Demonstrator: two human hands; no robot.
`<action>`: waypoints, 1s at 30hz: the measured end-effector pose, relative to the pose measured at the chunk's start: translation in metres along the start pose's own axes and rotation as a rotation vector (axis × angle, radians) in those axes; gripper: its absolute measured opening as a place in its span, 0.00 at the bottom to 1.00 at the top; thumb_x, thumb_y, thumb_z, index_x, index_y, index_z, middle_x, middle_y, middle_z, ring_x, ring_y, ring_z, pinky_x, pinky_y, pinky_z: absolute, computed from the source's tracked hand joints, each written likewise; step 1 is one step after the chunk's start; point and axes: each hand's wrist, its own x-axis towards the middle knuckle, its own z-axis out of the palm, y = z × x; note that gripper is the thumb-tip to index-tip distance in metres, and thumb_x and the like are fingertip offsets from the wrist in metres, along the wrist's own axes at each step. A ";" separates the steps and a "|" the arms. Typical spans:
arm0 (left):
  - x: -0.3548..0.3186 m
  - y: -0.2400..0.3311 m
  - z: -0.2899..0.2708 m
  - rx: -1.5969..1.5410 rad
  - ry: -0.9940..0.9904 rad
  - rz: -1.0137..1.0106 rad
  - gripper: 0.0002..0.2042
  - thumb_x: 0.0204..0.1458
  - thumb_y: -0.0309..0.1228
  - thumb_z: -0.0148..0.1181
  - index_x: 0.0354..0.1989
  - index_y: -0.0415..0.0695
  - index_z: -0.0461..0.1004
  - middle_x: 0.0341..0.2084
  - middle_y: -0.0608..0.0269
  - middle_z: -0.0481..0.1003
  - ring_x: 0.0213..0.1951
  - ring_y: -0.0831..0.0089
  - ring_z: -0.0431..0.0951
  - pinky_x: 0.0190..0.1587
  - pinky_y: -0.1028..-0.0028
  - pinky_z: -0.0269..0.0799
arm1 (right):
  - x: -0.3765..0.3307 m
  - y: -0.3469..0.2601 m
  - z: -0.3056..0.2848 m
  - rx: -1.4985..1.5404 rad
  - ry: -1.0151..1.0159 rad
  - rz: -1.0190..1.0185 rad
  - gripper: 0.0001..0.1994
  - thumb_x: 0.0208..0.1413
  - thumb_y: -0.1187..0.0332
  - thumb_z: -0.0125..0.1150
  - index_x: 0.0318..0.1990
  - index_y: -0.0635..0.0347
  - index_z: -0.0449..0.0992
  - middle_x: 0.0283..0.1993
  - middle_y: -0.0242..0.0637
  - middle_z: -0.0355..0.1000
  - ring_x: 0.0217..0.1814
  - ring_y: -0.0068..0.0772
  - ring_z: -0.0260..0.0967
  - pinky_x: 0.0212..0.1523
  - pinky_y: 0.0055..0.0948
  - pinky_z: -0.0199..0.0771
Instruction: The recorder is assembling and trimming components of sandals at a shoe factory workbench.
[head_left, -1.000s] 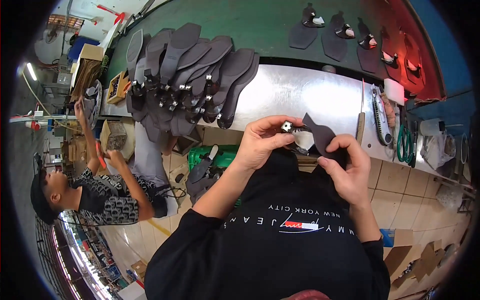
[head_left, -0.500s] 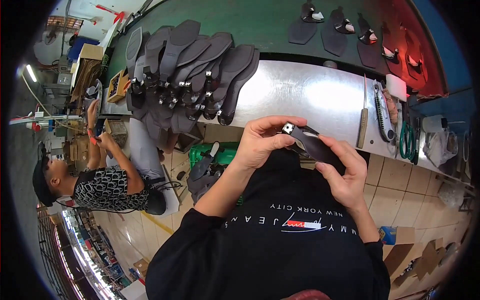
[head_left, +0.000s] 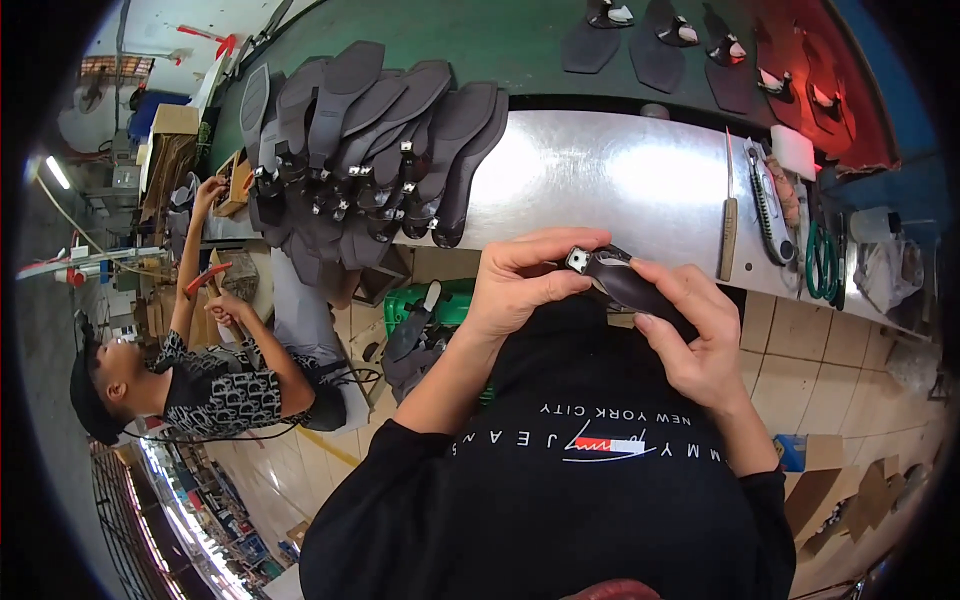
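Note:
A dark, heeled shoe sole [head_left: 640, 290] is held between my two hands in front of my chest, just off the near edge of the metal worktop [head_left: 600, 165]. My left hand [head_left: 508, 285] is closed around its heel end, thumb and fingers on either side of a small pale square tip with dark spots. My right hand [head_left: 700, 335] pinches the other end between thumb and fingers. Part of the sole is hidden by my fingers. To the left on the bench, many similar dark soles [head_left: 362, 115] with shiny heels lie in an overlapping pile.
Several sandals [head_left: 655, 50] stand on the green bench surface. At right lie a tan-handled pointed tool [head_left: 729, 235], a utility knife [head_left: 768, 205], green-handled scissors [head_left: 822, 262] and a white block [head_left: 793, 152]. A green crate [head_left: 455, 300] sits below. At left, a co-worker [head_left: 225, 390] holds a red-headed hammer [head_left: 205, 278].
The sole has turned slightly in my hands, and my right hand has shifted a little. The co-worker has reached one hand to the wooden box and holds the hammer in the other.

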 end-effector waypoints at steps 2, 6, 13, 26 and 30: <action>-0.002 -0.001 -0.003 0.101 -0.070 0.076 0.20 0.43 0.14 0.61 0.49 0.35 0.78 0.49 0.42 0.75 0.50 0.63 0.77 0.48 0.72 0.77 | 0.001 -0.002 -0.001 0.000 -0.014 0.008 0.23 0.44 0.81 0.64 0.52 0.64 0.76 0.33 0.41 0.71 0.31 0.33 0.71 0.33 0.26 0.69; 0.002 -0.008 -0.002 0.124 -0.154 0.251 0.18 0.46 0.13 0.60 0.49 0.34 0.77 0.52 0.44 0.74 0.48 0.67 0.77 0.45 0.75 0.77 | 0.003 -0.005 -0.003 -0.032 -0.022 -0.045 0.22 0.44 0.81 0.64 0.51 0.63 0.76 0.32 0.41 0.71 0.30 0.35 0.71 0.31 0.28 0.70; -0.003 -0.011 0.003 0.047 -0.214 0.181 0.19 0.50 0.12 0.54 0.53 0.34 0.74 0.60 0.42 0.66 0.51 0.64 0.76 0.47 0.74 0.78 | 0.001 -0.006 -0.004 -0.131 0.011 -0.072 0.22 0.42 0.79 0.66 0.49 0.62 0.77 0.31 0.41 0.71 0.29 0.39 0.70 0.29 0.32 0.70; -0.010 -0.009 0.022 0.100 -0.112 0.027 0.23 0.56 0.13 0.44 0.61 0.39 0.68 0.62 0.52 0.66 0.55 0.69 0.73 0.47 0.76 0.78 | -0.003 0.007 0.004 -0.197 -0.068 0.013 0.22 0.44 0.77 0.65 0.50 0.62 0.72 0.30 0.41 0.69 0.31 0.45 0.69 0.32 0.37 0.70; -0.011 -0.005 0.022 0.087 -0.094 -0.105 0.23 0.56 0.15 0.43 0.61 0.40 0.67 0.61 0.54 0.67 0.55 0.70 0.73 0.46 0.75 0.79 | -0.004 0.015 0.007 -0.115 -0.002 0.014 0.17 0.43 0.77 0.65 0.44 0.60 0.75 0.31 0.40 0.71 0.31 0.43 0.71 0.32 0.35 0.70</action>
